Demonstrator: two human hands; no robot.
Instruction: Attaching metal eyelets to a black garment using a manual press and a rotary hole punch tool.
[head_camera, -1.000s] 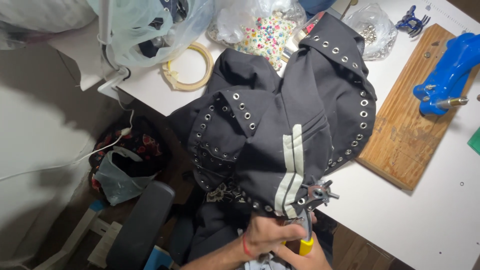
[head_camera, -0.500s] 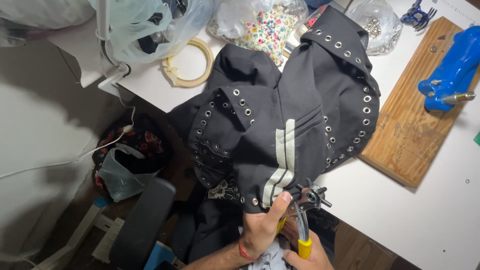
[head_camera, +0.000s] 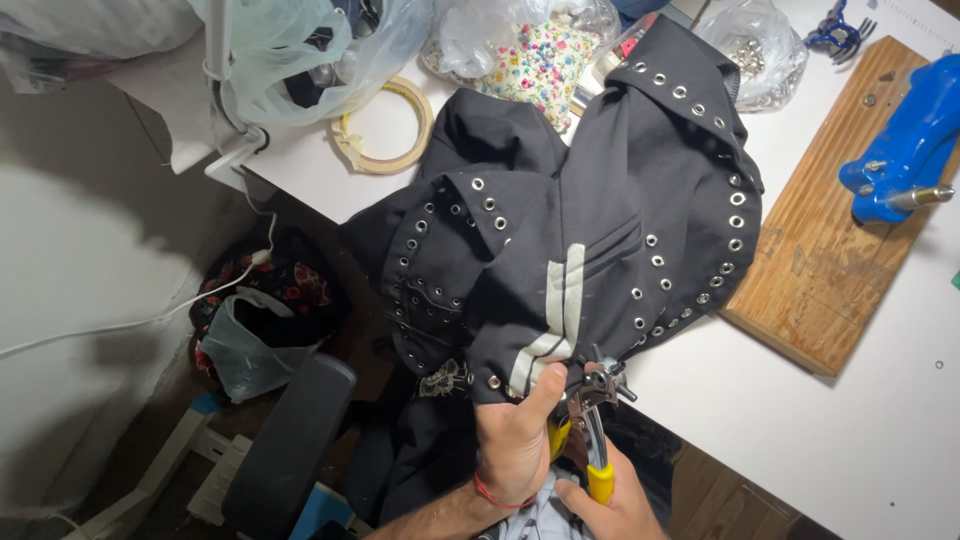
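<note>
the left hand (head_camera: 517, 437) is pinching the near edge of the black eyelet-studded garment (head_camera: 590, 230), thumb pressing on its pale stripe. the right hand (head_camera: 612, 500) is squeezing the yellow-handled punch pliers (head_camera: 590, 420), whose head is sitting at that same hem. the garment is lying draped over the near-left edge of the white desk (head_camera: 850, 430), with a wooden board (head_camera: 820, 250) just to its right.
</note>
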